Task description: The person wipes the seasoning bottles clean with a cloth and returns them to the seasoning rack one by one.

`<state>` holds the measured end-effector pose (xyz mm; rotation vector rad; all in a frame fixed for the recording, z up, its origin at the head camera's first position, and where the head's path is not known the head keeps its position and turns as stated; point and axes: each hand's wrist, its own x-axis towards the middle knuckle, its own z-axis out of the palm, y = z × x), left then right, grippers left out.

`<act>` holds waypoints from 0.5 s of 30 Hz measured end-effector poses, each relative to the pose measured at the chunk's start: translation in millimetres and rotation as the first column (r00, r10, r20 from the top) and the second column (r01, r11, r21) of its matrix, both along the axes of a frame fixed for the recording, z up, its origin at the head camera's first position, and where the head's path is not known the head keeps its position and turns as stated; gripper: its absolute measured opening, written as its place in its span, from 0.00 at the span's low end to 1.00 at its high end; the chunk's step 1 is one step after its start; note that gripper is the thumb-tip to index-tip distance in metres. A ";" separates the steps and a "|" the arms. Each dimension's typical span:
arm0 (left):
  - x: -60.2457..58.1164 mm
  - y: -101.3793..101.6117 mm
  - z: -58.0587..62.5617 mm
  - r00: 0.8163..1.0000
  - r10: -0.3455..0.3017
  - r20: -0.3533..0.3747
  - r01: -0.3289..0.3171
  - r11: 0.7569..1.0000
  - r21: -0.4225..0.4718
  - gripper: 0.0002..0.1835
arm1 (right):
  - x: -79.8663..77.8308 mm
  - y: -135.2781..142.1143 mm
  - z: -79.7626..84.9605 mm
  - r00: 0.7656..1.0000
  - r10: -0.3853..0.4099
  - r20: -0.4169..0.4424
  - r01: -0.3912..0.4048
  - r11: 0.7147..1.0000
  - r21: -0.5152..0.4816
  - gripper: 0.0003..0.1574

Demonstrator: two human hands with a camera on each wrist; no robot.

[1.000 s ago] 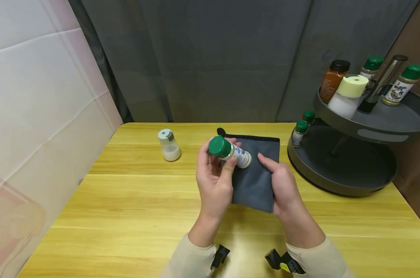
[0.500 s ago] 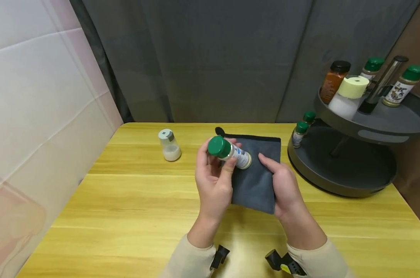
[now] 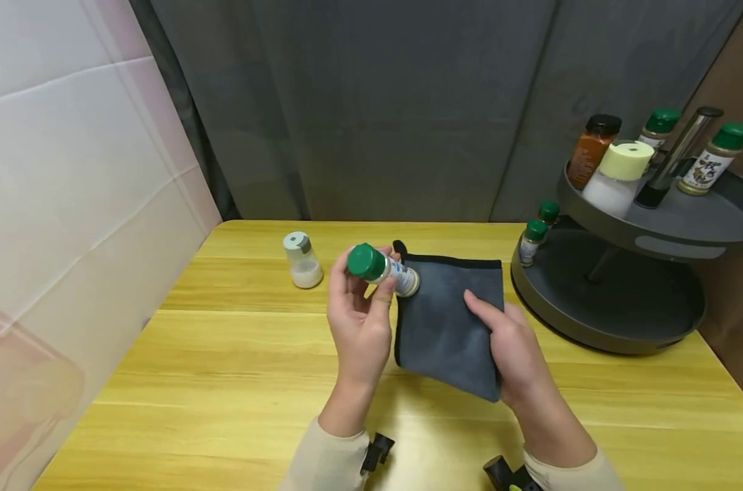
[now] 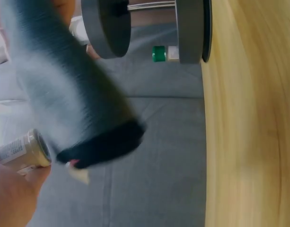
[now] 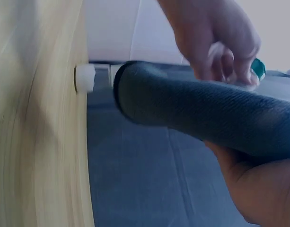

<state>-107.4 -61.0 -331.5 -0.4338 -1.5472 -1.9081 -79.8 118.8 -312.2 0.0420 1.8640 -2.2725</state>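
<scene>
In the head view, my left hand (image 3: 361,331) grips a small spice bottle (image 3: 402,277) with a green cap. The bottle is tilted, its cap up and to the left, its base towards the cloth. A dark grey cloth (image 3: 447,320) with black edging hangs from my right hand (image 3: 518,351), whose thumb lies across its face; the other fingers are hidden behind it. The left wrist view shows the bottle's base (image 4: 38,147) apart from the blurred cloth (image 4: 74,90). In the right wrist view, the cloth (image 5: 201,109) crosses in front of the left hand (image 5: 215,38).
A glass shaker (image 3: 303,262) with white contents stands on the wooden table (image 3: 224,382) at left. At right is a two-tier dark grey turntable rack (image 3: 610,300) bearing several spice bottles, including an orange-brown jar (image 3: 591,153) and a yellow-lidded jar (image 3: 619,179). A grey curtain (image 3: 377,116) hangs behind.
My left hand has moved left with the spice bottle. My right hand has drawn the cloth down and right, so more of it shows between the hands.
</scene>
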 end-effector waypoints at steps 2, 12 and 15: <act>0.1 -1.2 -0.8 1.000 0.009 0.012 -0.009 1.000 -0.011 0.25 | -0.6 4.2 -1.1 0.999 -0.035 -0.021 0.036 0.998 0.045 0.26; 1.2 -6.3 -0.6 0.999 0.019 0.047 -0.018 1.000 -0.017 0.25 | -3.3 21.6 -6.5 0.995 -0.094 -0.044 0.100 0.981 0.166 0.29; 1.7 -7.4 -1.0 0.998 0.025 0.052 -0.024 0.999 -0.027 0.25 | -3.3 27.4 -7.6 0.994 -0.101 -0.041 0.107 0.980 0.169 0.30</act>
